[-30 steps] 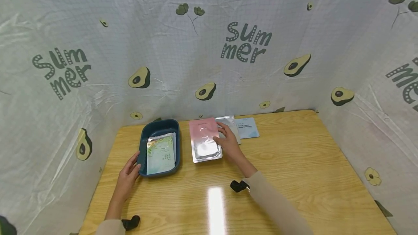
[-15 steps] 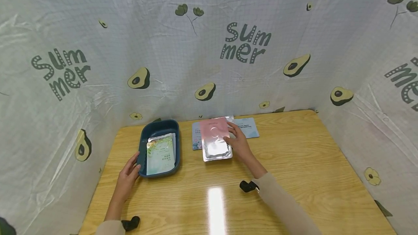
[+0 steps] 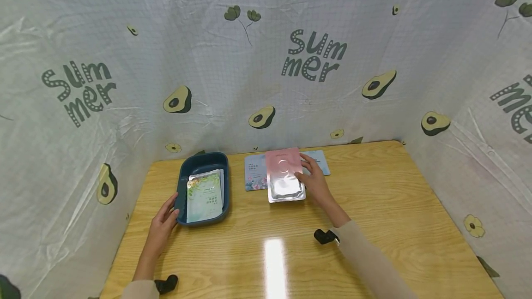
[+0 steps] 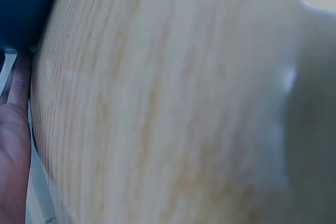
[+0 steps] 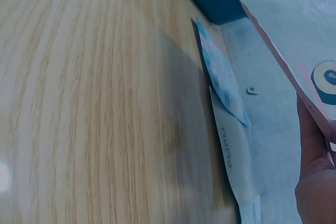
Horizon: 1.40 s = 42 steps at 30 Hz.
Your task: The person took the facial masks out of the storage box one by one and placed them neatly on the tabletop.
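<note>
The right hand (image 3: 317,184) pinches the pink packet (image 3: 284,174), raised above the bench (image 3: 232,253) to the right of the tray (image 3: 204,164). The left hand (image 3: 162,223) rests loosely extended fingers against the tray's left wall. Inside the tray lies a green packet (image 3: 203,200); right of the tray, a floral packet (image 3: 255,172).

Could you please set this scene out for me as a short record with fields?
Left hand: touches the left side of the blue tray
Right hand: holds a pink packet by its right edge, raised above the table
In tray: green packet on top, a pale edge showing behind it
On table: floral packet, white packet, pale blue packet
Head view: pink packet mostly hides the white packet
</note>
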Tool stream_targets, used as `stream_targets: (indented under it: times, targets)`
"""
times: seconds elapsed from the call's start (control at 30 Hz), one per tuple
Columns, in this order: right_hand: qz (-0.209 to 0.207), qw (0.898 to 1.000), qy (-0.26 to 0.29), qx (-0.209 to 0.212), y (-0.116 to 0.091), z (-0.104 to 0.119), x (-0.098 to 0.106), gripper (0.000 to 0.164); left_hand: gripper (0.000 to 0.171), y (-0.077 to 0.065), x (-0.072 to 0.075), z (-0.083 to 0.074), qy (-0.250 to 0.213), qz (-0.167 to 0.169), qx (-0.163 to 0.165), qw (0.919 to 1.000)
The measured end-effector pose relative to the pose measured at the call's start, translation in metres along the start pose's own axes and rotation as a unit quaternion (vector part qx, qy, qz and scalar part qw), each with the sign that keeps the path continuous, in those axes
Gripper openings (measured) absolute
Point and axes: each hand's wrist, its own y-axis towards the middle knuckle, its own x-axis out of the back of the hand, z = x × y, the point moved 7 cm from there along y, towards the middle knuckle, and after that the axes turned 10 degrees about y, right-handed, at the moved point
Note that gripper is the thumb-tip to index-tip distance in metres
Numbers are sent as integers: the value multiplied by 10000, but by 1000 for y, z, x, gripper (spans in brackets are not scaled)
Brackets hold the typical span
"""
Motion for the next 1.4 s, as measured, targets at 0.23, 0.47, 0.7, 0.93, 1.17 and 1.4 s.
stream_targets:
  times: [0.23, 0.47, 0.7, 0.93, 1.17, 1.4]
  targets:
    - [-102, 9999, 86, -92, -3, 5, 17, 66, 58, 0, 0, -1, 79, 4, 88, 9999]
    - [-288, 9991, -302, -105, -5, 8, 36, 65, 58, 1, 0, 0, 18, -9, 60, 10000]
    - [-471, 9974, -522, -154, -5, 10, 53, 66, 57, 0, 0, 1, 48, -20, 33, 10000]
    - [-465, 9982, -350, -120, -5, 17, 62, 66, 58, 0, 0, 1, 66, -30, 79, 9999]
    - [-500, 9981, -363, -36, -6, 24, 71, 67, 58, 0, 1, 2, 140, -40, 148, 9998]
    - [-606, 9965, -579, 40, -4, 24, 88, 68, 57, 0, 1, 2, 122, -30, 110, 9999]
